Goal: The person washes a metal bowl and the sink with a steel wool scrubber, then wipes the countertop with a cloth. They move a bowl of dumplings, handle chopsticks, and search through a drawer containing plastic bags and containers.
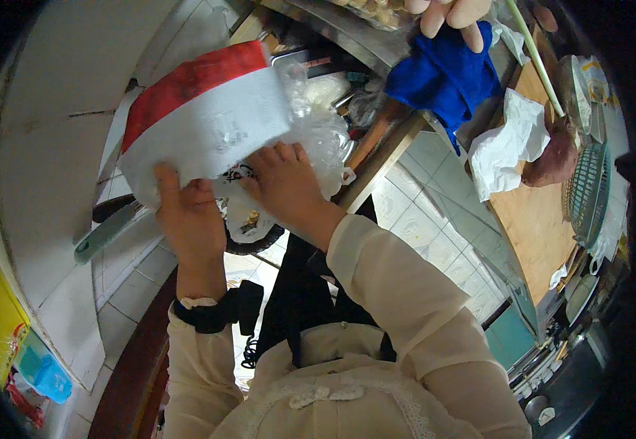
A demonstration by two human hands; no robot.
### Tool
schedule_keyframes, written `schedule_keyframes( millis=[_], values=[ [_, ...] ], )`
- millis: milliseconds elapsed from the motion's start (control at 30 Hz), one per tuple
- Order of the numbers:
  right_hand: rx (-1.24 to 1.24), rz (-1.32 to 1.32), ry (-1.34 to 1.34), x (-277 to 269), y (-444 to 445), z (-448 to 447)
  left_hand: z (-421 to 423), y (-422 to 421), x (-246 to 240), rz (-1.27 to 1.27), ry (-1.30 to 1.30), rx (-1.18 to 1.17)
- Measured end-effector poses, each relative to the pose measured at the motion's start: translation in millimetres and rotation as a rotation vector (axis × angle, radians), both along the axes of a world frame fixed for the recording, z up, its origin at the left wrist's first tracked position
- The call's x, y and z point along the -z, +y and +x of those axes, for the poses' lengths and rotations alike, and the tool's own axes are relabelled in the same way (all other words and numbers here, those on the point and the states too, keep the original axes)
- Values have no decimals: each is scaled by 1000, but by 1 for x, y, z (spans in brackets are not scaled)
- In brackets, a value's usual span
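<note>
A red-and-white fabric bag or cloth (213, 110) lies across my left hand (191, 214), whose thumb and fingers pinch its lower edge. My right hand (285, 186) rests to the right, fingers bent at the lower right edge of the white part; whether it grips anything cannot be told. Crumpled clear plastic bags (323, 137) lie beside and behind it, in an open wooden drawer (386, 159) with mixed items. Below the hands shows a white plastic bag (246, 219) with a dark rim under it.
A blue cloth (444, 77) hangs over the counter edge at upper right. Farther right are a crumpled white tissue (510, 142), a purple-skinned root vegetable (553, 156), a wooden board (532, 225) and a green plastic basket (589, 192). A green-handled utensil (104, 233) sticks out at left.
</note>
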State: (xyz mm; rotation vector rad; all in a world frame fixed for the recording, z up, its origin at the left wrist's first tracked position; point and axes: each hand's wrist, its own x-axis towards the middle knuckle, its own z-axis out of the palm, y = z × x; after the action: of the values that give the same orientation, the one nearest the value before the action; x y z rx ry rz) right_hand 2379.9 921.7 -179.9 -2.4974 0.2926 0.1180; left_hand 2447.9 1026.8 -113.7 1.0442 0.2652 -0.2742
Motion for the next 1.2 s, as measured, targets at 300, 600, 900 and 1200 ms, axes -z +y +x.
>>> schedule_keyframes(
  millis=[300, 600, 900, 1200],
  values=[
    [-117, 42, -221, -13, 20, -25, 19, -32, 49, 897, -202, 401],
    [385, 22, -218, 12, -91, -57, 28, -21, 61, 998, -464, 320],
    [76, -745, 296, 86, -179, -19, 23, 3, 77, 1389, -787, 414],
    [29, -633, 158, 29, -162, -51, 27, 2, 91, 1430, -869, 347]
  ],
)
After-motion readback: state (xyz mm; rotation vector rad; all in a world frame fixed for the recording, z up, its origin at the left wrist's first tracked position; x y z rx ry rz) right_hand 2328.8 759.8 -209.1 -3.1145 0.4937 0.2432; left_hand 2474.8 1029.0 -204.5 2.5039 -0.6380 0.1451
